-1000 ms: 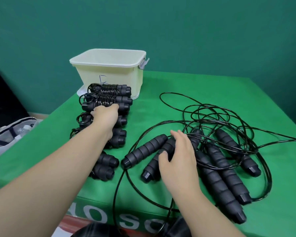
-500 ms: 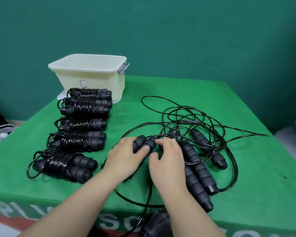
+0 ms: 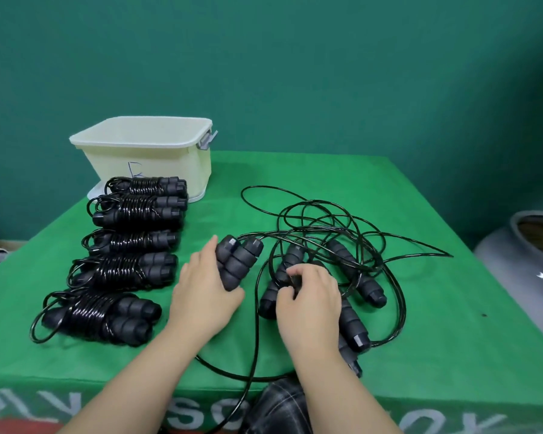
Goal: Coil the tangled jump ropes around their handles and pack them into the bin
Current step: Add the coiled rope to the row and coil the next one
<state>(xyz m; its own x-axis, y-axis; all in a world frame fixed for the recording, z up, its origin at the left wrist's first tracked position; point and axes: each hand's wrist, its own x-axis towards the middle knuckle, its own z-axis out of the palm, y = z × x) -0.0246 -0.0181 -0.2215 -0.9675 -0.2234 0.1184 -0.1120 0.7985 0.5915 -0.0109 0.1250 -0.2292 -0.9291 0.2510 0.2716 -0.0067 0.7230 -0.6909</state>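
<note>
My left hand (image 3: 203,296) grips a pair of black foam handles (image 3: 237,260) held side by side, their ends pointing away from me. My right hand (image 3: 309,297) pinches the black rope close to the loose handles (image 3: 356,280), which lie in a tangle of black rope (image 3: 326,220) at centre right. Several coiled jump ropes (image 3: 129,270) lie in a column on the left. The cream bin (image 3: 145,158) stands behind them at the back left.
A green cloth (image 3: 436,324) covers the table; a strand of rope hangs over its near edge. A grey round vessel (image 3: 527,261) stands off the table at the right. A teal wall rises behind.
My left hand came off the coiled ropes and took hold of two handles, now raised together. My right hand shifted right onto the rope by the loose handles.
</note>
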